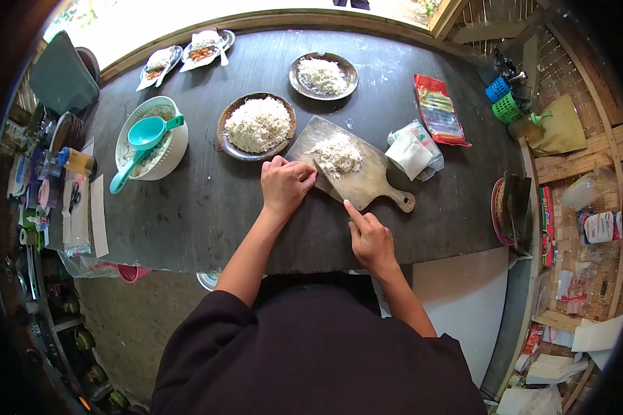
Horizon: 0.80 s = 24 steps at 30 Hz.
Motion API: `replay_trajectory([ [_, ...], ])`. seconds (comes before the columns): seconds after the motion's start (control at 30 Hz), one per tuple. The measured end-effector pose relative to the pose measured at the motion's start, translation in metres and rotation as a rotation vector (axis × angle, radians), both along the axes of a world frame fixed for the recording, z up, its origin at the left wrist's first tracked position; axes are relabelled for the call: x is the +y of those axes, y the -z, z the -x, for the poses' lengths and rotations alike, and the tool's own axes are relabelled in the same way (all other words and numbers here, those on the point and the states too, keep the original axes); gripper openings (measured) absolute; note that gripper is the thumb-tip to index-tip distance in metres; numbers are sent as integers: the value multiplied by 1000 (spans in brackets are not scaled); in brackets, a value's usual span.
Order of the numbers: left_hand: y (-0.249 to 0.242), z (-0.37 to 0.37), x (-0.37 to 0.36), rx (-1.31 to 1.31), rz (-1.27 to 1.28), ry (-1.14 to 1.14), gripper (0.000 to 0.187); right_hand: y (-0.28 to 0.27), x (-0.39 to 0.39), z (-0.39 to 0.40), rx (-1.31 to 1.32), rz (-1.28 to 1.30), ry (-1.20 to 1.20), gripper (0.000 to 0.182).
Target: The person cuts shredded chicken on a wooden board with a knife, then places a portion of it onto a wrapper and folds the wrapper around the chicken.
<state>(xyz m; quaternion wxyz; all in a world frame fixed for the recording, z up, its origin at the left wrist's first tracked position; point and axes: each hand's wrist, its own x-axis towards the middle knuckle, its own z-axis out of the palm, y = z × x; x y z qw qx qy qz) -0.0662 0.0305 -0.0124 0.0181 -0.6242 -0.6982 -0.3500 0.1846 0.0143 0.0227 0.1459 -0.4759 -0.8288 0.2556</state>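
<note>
A wooden cutting board (367,181) with a handle lies before me, bearing a small heap of white shredded food (336,155). My right hand (372,242) is closed round a knife, index finger stretched along it. The thin knife blade (327,178) slants up and left across the board beside the heap. At the board's left edge, my left hand (285,185) has its fingers curled and pressed together near the blade; what they hold, if anything, is hidden. Just beyond it stands a brown plate (221,142) piled with the same white shreds.
Another plate of shreds (353,84) sits farther back. To the left are a white tub (176,149) with turquoise scoops and two served dishes (208,54). A white packet (410,153) and a red package (439,111) lie right of the board.
</note>
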Motion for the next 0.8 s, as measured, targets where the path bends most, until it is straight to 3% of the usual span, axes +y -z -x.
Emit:
replay_trajectory([
  [0.13,1,0,-2,-27,14,-15,9,-10,-2,-1,-6,-1,28,49],
  [0.53,1,-10,-4,-23,20,-104,9,-8,19,-12,-5,52,-183,50],
  [0.8,-2,-27,-7,-54,3,-225,10,10,57,-37,159,57,-292,51],
])
